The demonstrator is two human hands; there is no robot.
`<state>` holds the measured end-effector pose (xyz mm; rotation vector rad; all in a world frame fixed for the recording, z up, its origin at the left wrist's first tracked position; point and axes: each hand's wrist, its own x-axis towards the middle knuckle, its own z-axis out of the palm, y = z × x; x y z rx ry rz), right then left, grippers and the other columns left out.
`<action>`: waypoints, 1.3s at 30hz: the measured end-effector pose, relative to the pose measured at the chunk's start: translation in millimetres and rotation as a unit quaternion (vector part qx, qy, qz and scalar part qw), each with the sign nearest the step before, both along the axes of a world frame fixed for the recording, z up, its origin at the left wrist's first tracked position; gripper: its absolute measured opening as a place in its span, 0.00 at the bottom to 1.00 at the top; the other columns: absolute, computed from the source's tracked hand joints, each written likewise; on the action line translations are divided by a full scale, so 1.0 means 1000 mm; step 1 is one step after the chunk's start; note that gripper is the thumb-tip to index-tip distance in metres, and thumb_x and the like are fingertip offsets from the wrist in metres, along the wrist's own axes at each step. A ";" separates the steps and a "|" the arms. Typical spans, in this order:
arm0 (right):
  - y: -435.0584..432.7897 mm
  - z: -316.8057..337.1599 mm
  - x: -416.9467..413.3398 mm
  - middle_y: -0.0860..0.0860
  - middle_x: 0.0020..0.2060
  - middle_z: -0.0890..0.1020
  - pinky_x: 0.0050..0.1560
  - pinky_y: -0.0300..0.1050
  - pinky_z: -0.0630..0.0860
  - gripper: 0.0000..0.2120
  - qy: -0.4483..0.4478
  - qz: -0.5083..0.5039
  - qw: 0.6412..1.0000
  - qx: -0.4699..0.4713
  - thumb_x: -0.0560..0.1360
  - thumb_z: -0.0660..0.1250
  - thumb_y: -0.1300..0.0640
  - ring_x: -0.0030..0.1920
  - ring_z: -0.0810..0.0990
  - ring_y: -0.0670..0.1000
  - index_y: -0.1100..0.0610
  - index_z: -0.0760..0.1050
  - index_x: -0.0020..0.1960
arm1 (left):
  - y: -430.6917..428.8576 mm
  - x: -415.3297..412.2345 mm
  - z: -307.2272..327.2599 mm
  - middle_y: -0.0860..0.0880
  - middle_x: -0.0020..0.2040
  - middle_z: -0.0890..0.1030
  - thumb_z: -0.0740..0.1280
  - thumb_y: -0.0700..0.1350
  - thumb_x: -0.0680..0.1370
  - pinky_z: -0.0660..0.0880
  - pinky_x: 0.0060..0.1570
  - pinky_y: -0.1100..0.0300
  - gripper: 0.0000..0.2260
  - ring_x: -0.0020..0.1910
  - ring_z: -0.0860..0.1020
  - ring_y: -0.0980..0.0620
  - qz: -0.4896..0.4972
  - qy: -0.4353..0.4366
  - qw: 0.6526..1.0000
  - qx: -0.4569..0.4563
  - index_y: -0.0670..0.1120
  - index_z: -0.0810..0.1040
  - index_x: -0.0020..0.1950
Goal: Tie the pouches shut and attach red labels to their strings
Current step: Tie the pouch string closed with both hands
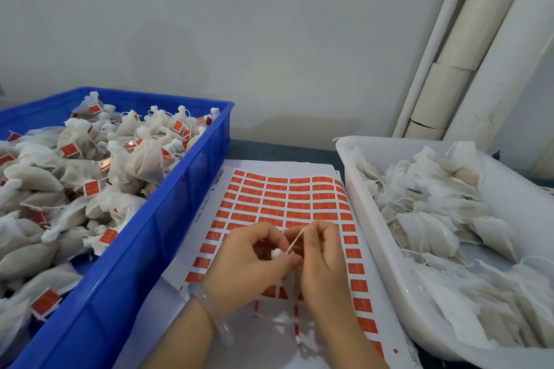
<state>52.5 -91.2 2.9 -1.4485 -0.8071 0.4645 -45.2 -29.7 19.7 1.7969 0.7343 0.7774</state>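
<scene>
Low in the middle of the view, my left hand [251, 260] grips the gathered white neck of a pouch [276, 253], whose body hangs mostly hidden behind both hands. My right hand [320, 255] pinches the pouch's thin string [295, 241] and holds it taut, slanting up to the right. Under the hands lies a white sheet of red labels [278, 204] in rows. A blue crate [168, 219] on the left holds several tied pouches with red labels. A white bin [386, 252] on the right holds several flat pouches with loose strings.
A plain wall rises behind the table. White pipes and cardboard tubes [461, 48] lean in the back right corner. A pale bangle [214, 314] sits on my left wrist. Spare white paper lies below the label sheet.
</scene>
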 end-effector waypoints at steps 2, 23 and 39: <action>0.000 -0.003 -0.002 0.42 0.42 0.79 0.36 0.26 0.74 0.07 -0.009 0.018 1.000 -0.018 0.80 0.54 0.51 0.44 0.78 0.35 0.50 0.69 0.46 | 0.001 -0.001 0.002 0.55 0.36 0.82 0.74 0.39 0.69 0.77 0.34 0.68 0.07 0.37 0.81 0.56 0.001 -0.013 1.000 -0.027 0.50 0.81 0.37; 0.002 -0.001 -0.005 0.24 0.38 0.73 0.34 0.20 0.69 0.13 -0.099 0.002 0.995 -0.028 0.71 0.51 0.41 0.44 0.75 0.29 0.48 0.67 0.44 | 0.002 -0.005 0.010 0.52 0.36 0.82 0.71 0.32 0.69 0.78 0.37 0.65 0.10 0.39 0.82 0.52 0.027 -0.021 0.996 -0.081 0.48 0.81 0.39; -0.001 0.000 -0.006 0.31 0.37 0.77 0.41 0.24 0.72 0.09 -0.134 -0.066 0.988 0.033 0.72 0.53 0.43 0.45 0.77 0.34 0.47 0.67 0.42 | 0.007 -0.005 0.007 0.54 0.31 0.80 0.67 0.38 0.75 0.74 0.32 0.70 0.08 0.31 0.78 0.57 0.014 0.014 0.999 -0.048 0.48 0.78 0.36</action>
